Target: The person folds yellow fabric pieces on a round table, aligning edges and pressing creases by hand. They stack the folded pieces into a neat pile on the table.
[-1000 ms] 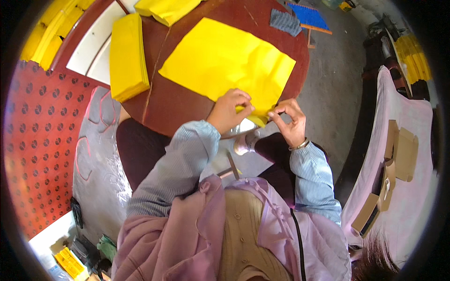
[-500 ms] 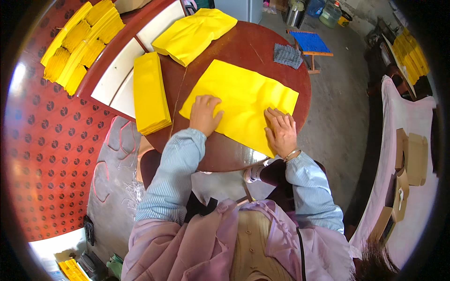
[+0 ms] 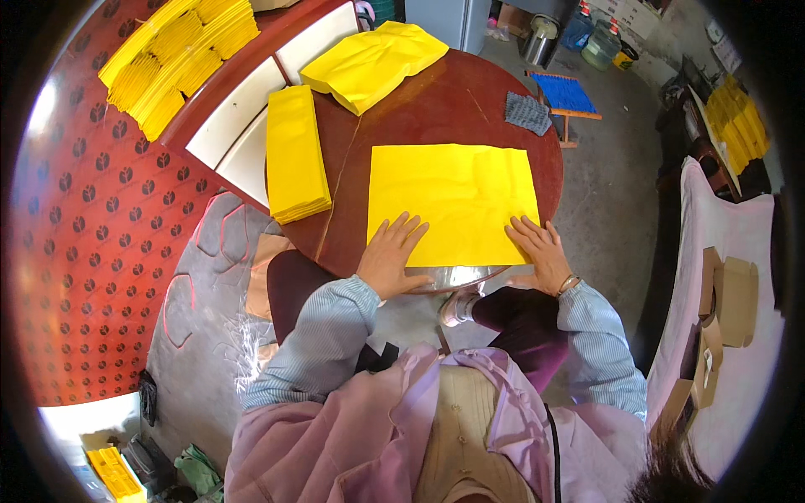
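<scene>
A flat yellow rectangular sheet (image 3: 453, 201), paper or cloth, lies square to me on the round dark-red table (image 3: 344, 243), its near edge along the table's front rim. My left hand (image 3: 392, 254) rests with fingers spread on its near left corner. On the near right corner lie the outstretched fingers of my right hand (image 3: 538, 253), a bracelet at the wrist. Neither hand grips anything. Left of the sheet is a neat stack of folded yellow pieces (image 3: 295, 155). Behind it lies a looser, wrinkled yellow piece (image 3: 375, 65).
A grey knitted-looking cloth (image 3: 527, 112) lies at the table's right rim. Beyond stands a small blue-topped folding stool (image 3: 565, 92). Bundled yellow stacks (image 3: 180, 63) sit at the far left. Open cardboard boxes (image 3: 738, 302) lie on a pink-covered surface at the right.
The sheet has turned from a slant to lie square, and has come nearer the table's front edge. Both hands have moved from its surface toward its near corners.
</scene>
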The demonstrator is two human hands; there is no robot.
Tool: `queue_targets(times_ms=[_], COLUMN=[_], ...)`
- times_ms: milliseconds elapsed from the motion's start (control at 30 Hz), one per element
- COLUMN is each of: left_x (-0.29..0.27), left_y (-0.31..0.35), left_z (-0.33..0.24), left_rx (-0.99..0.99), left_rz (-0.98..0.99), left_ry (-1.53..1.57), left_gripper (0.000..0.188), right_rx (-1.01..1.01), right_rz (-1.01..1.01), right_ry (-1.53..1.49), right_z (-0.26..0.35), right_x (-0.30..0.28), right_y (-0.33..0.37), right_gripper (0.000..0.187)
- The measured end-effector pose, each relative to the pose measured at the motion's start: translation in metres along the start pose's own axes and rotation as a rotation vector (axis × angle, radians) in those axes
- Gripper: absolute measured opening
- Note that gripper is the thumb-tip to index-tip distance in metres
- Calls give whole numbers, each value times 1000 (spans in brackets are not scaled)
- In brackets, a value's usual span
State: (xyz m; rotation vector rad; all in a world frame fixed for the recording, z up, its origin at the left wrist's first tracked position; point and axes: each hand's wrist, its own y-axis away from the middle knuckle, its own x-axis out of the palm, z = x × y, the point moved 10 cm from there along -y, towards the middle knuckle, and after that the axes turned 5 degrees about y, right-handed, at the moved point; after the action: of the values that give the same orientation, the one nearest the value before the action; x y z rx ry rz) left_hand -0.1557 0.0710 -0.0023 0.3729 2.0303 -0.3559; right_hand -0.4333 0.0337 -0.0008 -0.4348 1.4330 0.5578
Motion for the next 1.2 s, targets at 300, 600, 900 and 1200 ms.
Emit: queue_targets(times_ms=[300, 600, 900, 1200], left_x=[-1, -36, -26, -47], left_y=[29, 39, 38, 34], left_z=[0, 66, 101, 92], left_rx=[103, -246, -527, -547], left_rz=[237, -4, -211, -397], left_ry=[-2, 575, 848, 473], left_gripper=[106, 93, 77, 79], right_rx=[-141, 200, 291, 418], right_rz=[42, 52, -48, -391], right_ry=[118, -540, -653, -560], right_z=[-6, -86, -99, -85], right_x=[4, 4, 6, 4], right_y=[11, -27, -43, -31], right_gripper=[85, 34, 41, 22])
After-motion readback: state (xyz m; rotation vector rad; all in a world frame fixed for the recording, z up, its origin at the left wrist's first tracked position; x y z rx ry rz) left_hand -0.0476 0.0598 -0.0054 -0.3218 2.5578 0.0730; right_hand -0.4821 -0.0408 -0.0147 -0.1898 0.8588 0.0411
